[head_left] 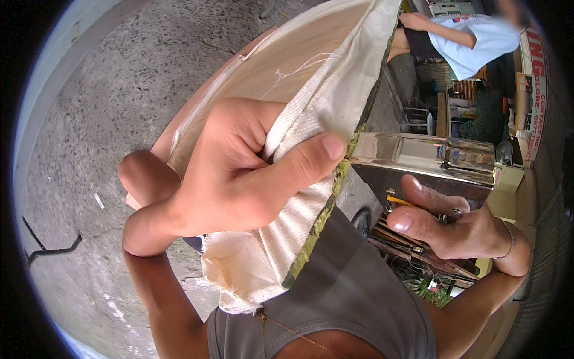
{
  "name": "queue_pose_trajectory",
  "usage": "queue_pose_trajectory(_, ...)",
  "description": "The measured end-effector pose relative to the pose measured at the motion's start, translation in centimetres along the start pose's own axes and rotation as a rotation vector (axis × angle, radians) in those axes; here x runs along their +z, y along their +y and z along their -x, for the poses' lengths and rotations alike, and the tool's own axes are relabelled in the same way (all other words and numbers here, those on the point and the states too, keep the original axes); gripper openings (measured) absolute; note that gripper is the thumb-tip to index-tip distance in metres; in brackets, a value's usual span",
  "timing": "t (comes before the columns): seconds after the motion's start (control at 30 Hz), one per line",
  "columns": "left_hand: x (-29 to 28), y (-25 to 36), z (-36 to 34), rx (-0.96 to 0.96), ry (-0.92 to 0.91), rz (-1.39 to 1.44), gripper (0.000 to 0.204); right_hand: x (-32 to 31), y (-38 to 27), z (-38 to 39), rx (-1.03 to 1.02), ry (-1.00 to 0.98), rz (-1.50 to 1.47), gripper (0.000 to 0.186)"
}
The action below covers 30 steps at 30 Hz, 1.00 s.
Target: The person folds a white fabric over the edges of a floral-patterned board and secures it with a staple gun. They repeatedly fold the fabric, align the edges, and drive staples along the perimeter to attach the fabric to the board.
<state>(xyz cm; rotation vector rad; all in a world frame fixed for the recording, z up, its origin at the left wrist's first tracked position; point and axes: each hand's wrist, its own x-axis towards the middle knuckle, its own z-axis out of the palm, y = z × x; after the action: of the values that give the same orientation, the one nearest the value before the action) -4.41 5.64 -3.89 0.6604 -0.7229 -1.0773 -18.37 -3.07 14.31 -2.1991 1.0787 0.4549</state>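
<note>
My left hand (236, 173) is closed on a fold of cream canvas (344, 90), its thumb pressing near a green and dark edge strip (320, 227). The canvas spreads up and away from the hand, with loose white threads on it and a frayed lower end. To the right, a shiny metal staple gun (412, 149) has its left end against the green strip beside my left thumb. My right hand (460, 233) is closed around the lower side of the staple gun, where a small yellow part shows between thumb and finger. The right hand's other fingers are hidden.
Rough grey concrete ground (107, 107) lies at the left, with a bent black bar (57, 248) on it. A person in a light blue shirt (475, 45) is at the upper right. Behind my right arm are stacked wood pieces (412, 245) and a white chair (418, 119).
</note>
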Motion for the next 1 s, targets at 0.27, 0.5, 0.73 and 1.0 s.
queue_pose_trajectory(0.27,0.2,1.3,-0.4,0.033,0.121,0.046,0.021,-0.5,0.8,-1.1,-0.231,0.061,-0.240,0.038)
queue_pose_trajectory(0.5,-0.4,1.6,-0.5,0.088,0.239,-0.036,0.022,-7.6,-2.9,-8.0,-0.675,0.448,0.317,0.046)
queue_pose_trajectory(0.73,-0.6,1.5,-0.7,0.022,0.103,0.025,0.021,-9.8,-9.6,-24.7,-0.989,0.607,0.669,0.067)
queue_pose_trajectory(1.0,-1.2,1.9,0.0,0.040,0.182,-0.033,0.019,-4.2,-14.8,-34.4,-1.103,0.502,0.605,0.084)
